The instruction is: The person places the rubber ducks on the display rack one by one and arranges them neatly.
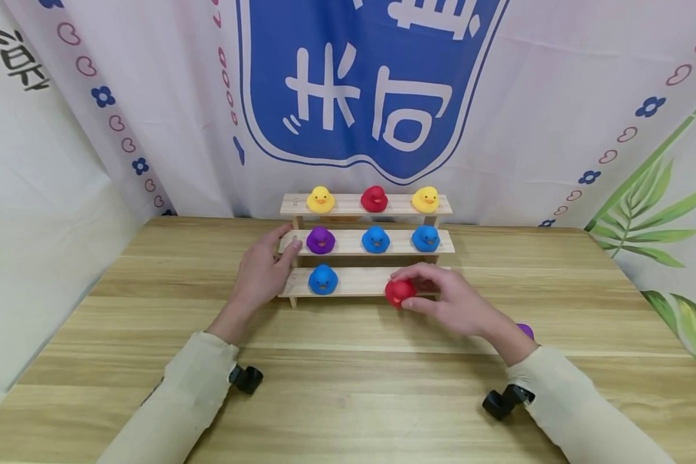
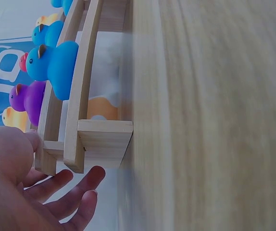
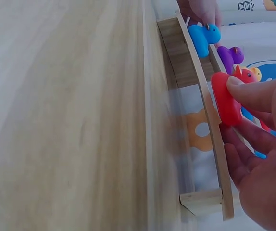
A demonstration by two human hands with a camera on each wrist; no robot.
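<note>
A three-tier wooden display shelf [image 1: 359, 281] stands on the table. My right hand [image 1: 449, 299] pinches a red rubber duck [image 1: 398, 292] between thumb and fingers, right at the front of the lowest tier; in the right wrist view the duck [image 3: 226, 98] overlaps that tier's edge. At the shelf's left end, my left hand [image 1: 262, 265] grips the middle tier, thumb on top, other fingers around the end. A blue duck [image 1: 323, 280] sits on the lowest tier's left. The middle tier holds a purple duck [image 1: 321, 240] and two blue ducks [image 1: 376, 239].
On the top tier, a red duck [image 1: 374, 199] sits between two yellow ducks [image 1: 321, 200]. Part of a purple thing [image 1: 524, 330] shows on the table behind my right forearm. A printed curtain [image 1: 180, 129] hangs behind the wooden table [image 1: 336, 399].
</note>
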